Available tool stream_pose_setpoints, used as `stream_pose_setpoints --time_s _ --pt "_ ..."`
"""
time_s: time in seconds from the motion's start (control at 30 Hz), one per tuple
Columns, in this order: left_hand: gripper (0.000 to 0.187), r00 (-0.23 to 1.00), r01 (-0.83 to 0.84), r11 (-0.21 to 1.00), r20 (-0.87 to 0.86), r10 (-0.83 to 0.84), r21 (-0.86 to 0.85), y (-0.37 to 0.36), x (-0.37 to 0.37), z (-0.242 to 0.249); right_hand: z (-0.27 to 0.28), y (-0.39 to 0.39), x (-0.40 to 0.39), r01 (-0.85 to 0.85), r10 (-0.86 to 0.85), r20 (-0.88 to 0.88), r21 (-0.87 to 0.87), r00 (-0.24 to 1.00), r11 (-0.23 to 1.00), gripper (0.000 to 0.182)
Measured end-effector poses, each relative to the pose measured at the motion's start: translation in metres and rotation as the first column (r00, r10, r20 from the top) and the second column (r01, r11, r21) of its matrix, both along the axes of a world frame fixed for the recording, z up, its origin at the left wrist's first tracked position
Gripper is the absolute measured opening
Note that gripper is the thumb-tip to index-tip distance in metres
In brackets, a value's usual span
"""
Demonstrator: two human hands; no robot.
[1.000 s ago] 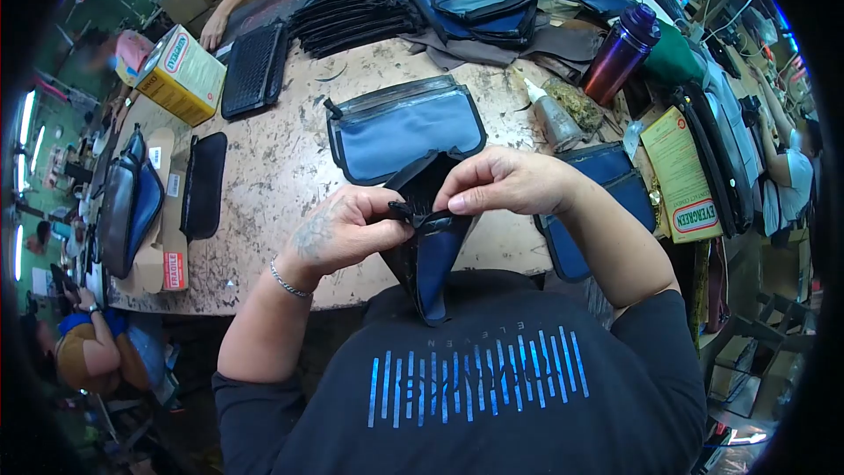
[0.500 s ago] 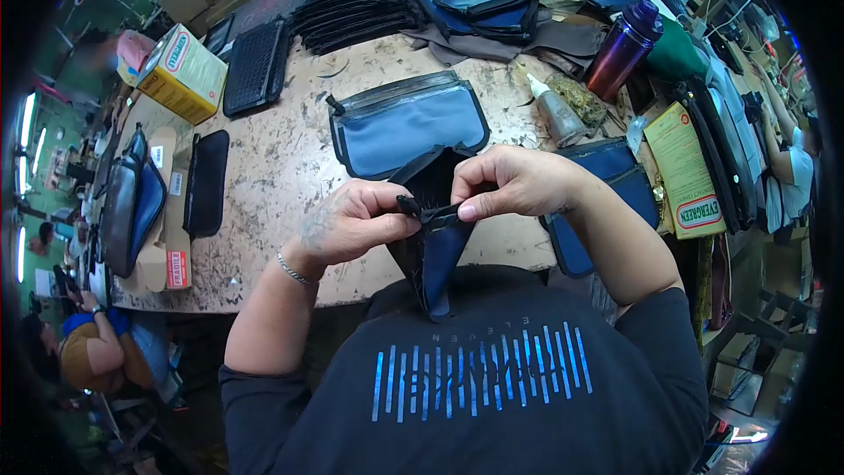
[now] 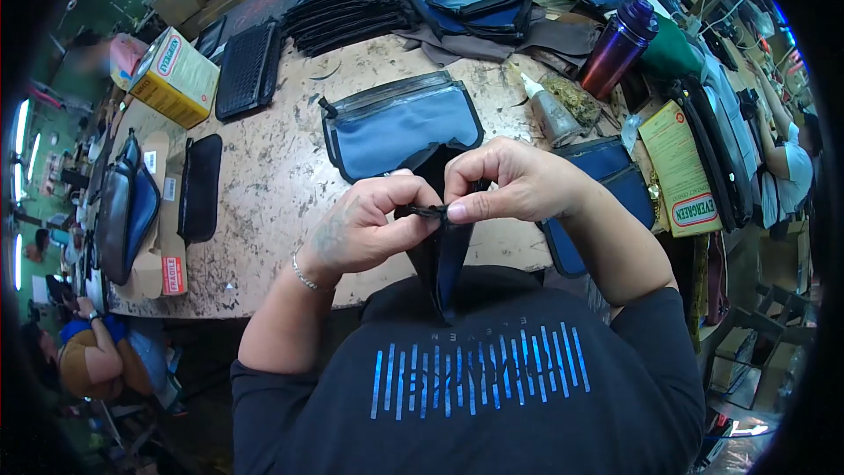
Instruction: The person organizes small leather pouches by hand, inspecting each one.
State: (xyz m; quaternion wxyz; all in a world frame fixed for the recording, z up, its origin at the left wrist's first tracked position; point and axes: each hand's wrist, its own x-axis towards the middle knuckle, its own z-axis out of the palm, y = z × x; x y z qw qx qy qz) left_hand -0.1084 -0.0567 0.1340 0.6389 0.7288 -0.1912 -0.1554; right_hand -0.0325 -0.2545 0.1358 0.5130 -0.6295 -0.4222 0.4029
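A dark blue and black pouch (image 3: 448,264) hangs between my hands at the table's front edge, its lower tip near my shirt. My left hand (image 3: 374,220) pinches the pouch's black upper edge between thumb and fingers. Close beside it, my right hand (image 3: 501,185) pinches the same edge, thumb and forefinger pressed together. The two grips nearly touch, and fingers hide part of the edge. Just beyond them, a flat blue panel with black trim (image 3: 400,123) lies on the table.
On the left are a yellow can (image 3: 176,77), a black woven panel (image 3: 250,66) and a black pouch (image 3: 201,186). A glue bottle (image 3: 552,110), purple bottle (image 3: 620,48) and another can (image 3: 681,171) are right. Stacked black pieces (image 3: 347,18) lie behind. People sit at both sides.
My left hand has moved right, closer to my right hand, along the pouch's edge. The pouch now hangs narrower, and its tip has shifted slightly right.
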Motion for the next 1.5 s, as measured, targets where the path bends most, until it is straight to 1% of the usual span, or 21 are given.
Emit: stream_pose_setpoints --time_s 0.03,0.07,0.2,0.33,0.4,0.5,0.53,0.57,0.63,0.7,0.77,0.8,0.9,1.03,1.1,1.13,1.2,1.27,1.33,1.4,1.5 --pt "0.006 0.982 -0.040 0.993 0.189 0.018 0.111 -0.001 0.000 0.004 0.000 -0.001 -0.002 0.034 -0.041 0.094 0.078 0.995 0.996 0.020" --pt "0.006 0.982 -0.034 0.993 0.191 0.012 0.111 -0.002 0.000 0.005 0.001 -0.002 -0.003 0.059 -0.088 0.187 0.155 0.979 0.986 0.021" --pt "0.004 0.919 -0.102 0.993 0.388 0.072 0.057 -0.006 -0.001 0.004 0.005 -0.010 0.005 0.053 -0.137 0.389 0.220 0.911 0.974 0.025" --pt "0.004 0.897 -0.138 0.990 0.423 0.126 -0.001 0.000 -0.002 -0.005 -0.001 -0.017 0.014 0.085 -0.136 0.347 0.159 0.928 0.984 0.022" --pt "0.006 0.907 -0.127 0.989 0.394 0.146 -0.074 0.002 -0.003 -0.014 -0.004 -0.015 0.015 0.082 -0.128 0.354 0.144 0.927 0.986 0.021" --pt "0.008 0.952 -0.131 0.972 0.249 0.179 -0.197 0.005 -0.003 -0.023 -0.008 -0.012 0.016 0.081 -0.100 0.211 0.097 0.972 0.992 0.021" --pt "0.008 0.953 -0.130 0.972 0.248 0.177 -0.193 0.006 -0.002 -0.026 -0.012 -0.011 0.017 0.095 -0.102 0.089 0.084 0.991 0.992 0.023" --pt "0.008 0.971 -0.119 0.950 0.168 0.173 -0.290 0.007 -0.001 -0.029 -0.013 -0.011 0.019 0.107 -0.105 -0.032 0.068 0.994 0.992 0.025" --pt "0.007 0.991 -0.090 0.883 0.044 0.124 -0.461 0.011 0.002 -0.042 -0.010 -0.011 0.019 0.125 -0.118 -0.118 0.059 0.986 0.990 0.025" --pt "0.008 0.990 -0.126 0.835 -0.017 0.139 -0.536 0.008 0.003 -0.051 -0.012 -0.009 0.018 0.169 -0.149 -0.266 0.053 0.952 0.984 0.026" --pt "0.008 0.986 -0.158 0.733 -0.143 0.084 -0.662 0.009 0.005 -0.064 -0.014 -0.007 0.017 0.168 -0.147 -0.285 0.053 0.947 0.984 0.025" --pt "0.008 0.987 -0.155 0.733 -0.140 0.083 -0.662 0.008 0.005 -0.066 -0.014 -0.006 0.017 0.166 -0.143 -0.306 0.052 0.941 0.985 0.024" --pt "0.008 0.972 -0.217 0.693 -0.217 0.090 -0.687 0.004 0.004 -0.067 -0.010 -0.005 0.014 0.134 -0.134 -0.180 -0.010 0.975 0.991 0.020" --pt "0.008 0.982 -0.162 0.666 -0.183 0.040 -0.728 0.001 0.007 -0.067 -0.008 0.001 0.011 0.126 -0.133 -0.180 -0.053 0.975 0.991 0.016" --pt "0.008 0.982 -0.149 0.672 -0.186 0.016 -0.726 0.002 0.008 -0.068 -0.004 0.005 0.006 0.120 -0.119 0.035 -0.009 0.992 0.993 0.021" --pt "0.008 0.986 -0.127 0.671 -0.166 0.005 -0.730 0.002 0.009 -0.068 -0.005 0.006 0.004 0.118 -0.117 0.035 -0.009 0.992 0.993 0.021" --pt "0.009 0.989 -0.103 0.668 -0.146 -0.008 -0.737 0.003 0.010 -0.069 -0.007 0.007 0.001 0.250 -0.253 0.175 0.039 0.952 0.968 0.022" --pt "0.009 1.000 -0.026 0.710 -0.011 0.026 -0.704 0.008 0.011 -0.069 -0.007 0.003 0.006 0.276 -0.271 0.089 -0.044 0.958 0.960 0.023" --pt "0.008 0.995 -0.099 0.688 -0.084 0.056 -0.719 0.005 0.007 -0.070 -0.011 0.000 0.012 0.284 -0.286 0.005 -0.128 0.958 0.950 0.023" --pt "0.007 0.985 -0.171 0.663 -0.151 0.088 -0.728 0.006 0.004 -0.069 -0.024 -0.002 0.020 0.297 -0.292 -0.151 0.012 0.945 0.955 0.024" --pt "0.007 0.978 -0.207 0.714 -0.128 0.164 -0.669 0.010 0.000 -0.058 -0.020 0.000 0.022 0.234 -0.227 -0.111 0.051 0.967 0.971 0.024"
